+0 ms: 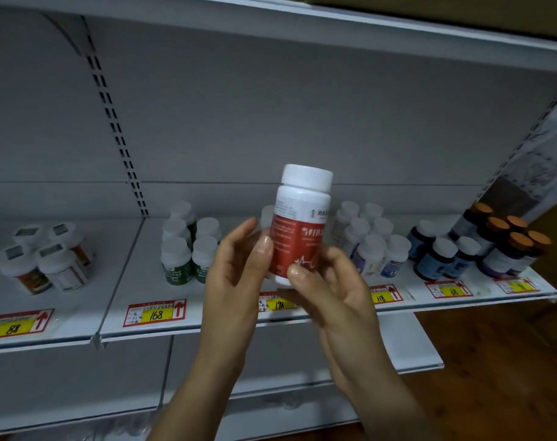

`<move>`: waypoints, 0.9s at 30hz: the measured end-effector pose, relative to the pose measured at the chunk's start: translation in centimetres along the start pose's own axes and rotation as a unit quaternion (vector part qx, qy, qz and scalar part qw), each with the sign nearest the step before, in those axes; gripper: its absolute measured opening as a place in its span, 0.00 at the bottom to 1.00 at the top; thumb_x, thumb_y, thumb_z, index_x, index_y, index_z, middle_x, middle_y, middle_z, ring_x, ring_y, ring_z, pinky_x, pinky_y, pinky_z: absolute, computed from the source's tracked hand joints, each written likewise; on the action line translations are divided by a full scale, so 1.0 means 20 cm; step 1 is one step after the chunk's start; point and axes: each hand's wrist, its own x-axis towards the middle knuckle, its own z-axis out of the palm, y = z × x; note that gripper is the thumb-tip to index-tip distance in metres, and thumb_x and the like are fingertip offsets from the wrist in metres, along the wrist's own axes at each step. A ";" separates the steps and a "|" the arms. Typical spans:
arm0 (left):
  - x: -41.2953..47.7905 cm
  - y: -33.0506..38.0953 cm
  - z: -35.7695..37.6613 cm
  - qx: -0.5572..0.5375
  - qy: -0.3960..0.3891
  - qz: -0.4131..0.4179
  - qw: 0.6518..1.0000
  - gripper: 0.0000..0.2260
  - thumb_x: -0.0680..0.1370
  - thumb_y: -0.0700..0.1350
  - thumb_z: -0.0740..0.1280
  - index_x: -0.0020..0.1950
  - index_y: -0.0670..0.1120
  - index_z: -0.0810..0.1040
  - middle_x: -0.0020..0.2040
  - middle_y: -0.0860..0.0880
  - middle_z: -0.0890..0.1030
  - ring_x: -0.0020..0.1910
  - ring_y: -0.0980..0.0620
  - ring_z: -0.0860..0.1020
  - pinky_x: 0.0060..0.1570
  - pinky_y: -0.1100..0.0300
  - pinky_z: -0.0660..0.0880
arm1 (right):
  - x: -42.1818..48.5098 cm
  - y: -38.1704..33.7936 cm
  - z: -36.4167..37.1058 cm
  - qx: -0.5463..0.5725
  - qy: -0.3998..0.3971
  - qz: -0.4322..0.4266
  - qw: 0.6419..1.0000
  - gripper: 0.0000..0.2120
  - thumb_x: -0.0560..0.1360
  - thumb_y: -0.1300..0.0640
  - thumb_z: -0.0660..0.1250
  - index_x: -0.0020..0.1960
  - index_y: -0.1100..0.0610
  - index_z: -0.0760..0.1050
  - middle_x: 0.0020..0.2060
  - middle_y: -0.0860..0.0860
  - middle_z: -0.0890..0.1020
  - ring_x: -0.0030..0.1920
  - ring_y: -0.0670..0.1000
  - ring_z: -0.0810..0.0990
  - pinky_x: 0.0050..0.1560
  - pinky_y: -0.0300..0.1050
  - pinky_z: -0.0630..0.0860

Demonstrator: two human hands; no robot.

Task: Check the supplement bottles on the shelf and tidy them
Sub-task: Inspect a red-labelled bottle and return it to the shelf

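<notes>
Bottle (pixel 298 224) is held upright, cap up, just above the 198 tag (pixel 278 303), gripped low by left hand (pixel 239 275) and right hand (pixel 331 288) together. Its slot is judged straight behind the tag, both hands equally near.

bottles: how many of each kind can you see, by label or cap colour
orange label bottles: 4
green label bottles: 5
red label bottle, held: 1
hidden-label bottle: 1
pale label bottles: 6
dark blue bottles: 3
orange cap bottles: 5
total: 25
</notes>
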 end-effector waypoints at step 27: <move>0.01 0.07 0.01 0.015 -0.019 0.066 0.998 0.19 0.63 0.43 0.73 0.52 0.47 0.78 0.44 0.55 0.85 0.45 0.59 0.83 0.42 0.69 0.76 | 0.03 0.12 -0.02 -0.246 0.050 -0.170 0.953 0.26 0.67 0.59 0.74 0.61 0.47 0.72 0.57 0.46 0.79 0.57 0.50 0.80 0.54 0.45 0.78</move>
